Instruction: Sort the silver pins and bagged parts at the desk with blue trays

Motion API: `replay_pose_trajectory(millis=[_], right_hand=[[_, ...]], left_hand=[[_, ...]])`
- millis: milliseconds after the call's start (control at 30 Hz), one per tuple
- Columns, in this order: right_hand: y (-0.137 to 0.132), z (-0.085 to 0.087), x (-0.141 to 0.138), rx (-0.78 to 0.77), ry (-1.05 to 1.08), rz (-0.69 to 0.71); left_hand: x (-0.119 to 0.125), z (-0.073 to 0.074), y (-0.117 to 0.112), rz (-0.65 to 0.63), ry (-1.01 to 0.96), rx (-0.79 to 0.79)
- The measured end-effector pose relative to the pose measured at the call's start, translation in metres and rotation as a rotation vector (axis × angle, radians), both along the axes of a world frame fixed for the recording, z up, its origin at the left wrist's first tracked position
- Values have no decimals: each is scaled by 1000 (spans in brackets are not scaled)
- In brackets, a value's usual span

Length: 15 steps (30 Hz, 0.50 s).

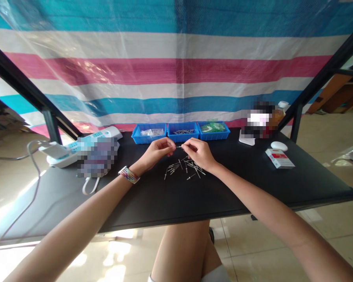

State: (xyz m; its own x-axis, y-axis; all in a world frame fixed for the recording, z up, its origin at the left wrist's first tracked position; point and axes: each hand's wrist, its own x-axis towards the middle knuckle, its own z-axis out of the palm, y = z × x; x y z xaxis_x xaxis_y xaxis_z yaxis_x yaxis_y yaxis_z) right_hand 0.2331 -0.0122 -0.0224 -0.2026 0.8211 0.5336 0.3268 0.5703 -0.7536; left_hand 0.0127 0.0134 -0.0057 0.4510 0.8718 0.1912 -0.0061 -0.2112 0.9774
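Both my hands meet above the black table (153, 199), fingertips pinched together. My left hand (159, 152), with a coloured band at the wrist, and my right hand (197, 152) each grip an end of one thin metal pin (179, 147) held level between them. Just below and in front of my right hand lies a loose scatter of several similar small metal pins (184, 167) on the tabletop. Whether a second small part sits on the held pin is too small to tell.
Three blue trays (181, 132) stand along the back edge, holding bags, metal parts and green pieces. A white power strip (67, 150) with cable lies at left. At right are a white mouse (279, 146) and a red-and-white box (280, 158). A striped tarp hangs behind.
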Motion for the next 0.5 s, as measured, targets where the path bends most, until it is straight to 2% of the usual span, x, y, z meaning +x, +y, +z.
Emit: replay_pose_trajectory(millis=[133,300,500], right_hand=[[1,-3,0,-74,47,14],[1,-3,-3,-237,251,75],[1,-3,-3,-226,264,118]], left_hand=[[-2,-2,3,9,93,55],[-3,-8,7,92,147,113],[-2,-9,7,156,152,138]])
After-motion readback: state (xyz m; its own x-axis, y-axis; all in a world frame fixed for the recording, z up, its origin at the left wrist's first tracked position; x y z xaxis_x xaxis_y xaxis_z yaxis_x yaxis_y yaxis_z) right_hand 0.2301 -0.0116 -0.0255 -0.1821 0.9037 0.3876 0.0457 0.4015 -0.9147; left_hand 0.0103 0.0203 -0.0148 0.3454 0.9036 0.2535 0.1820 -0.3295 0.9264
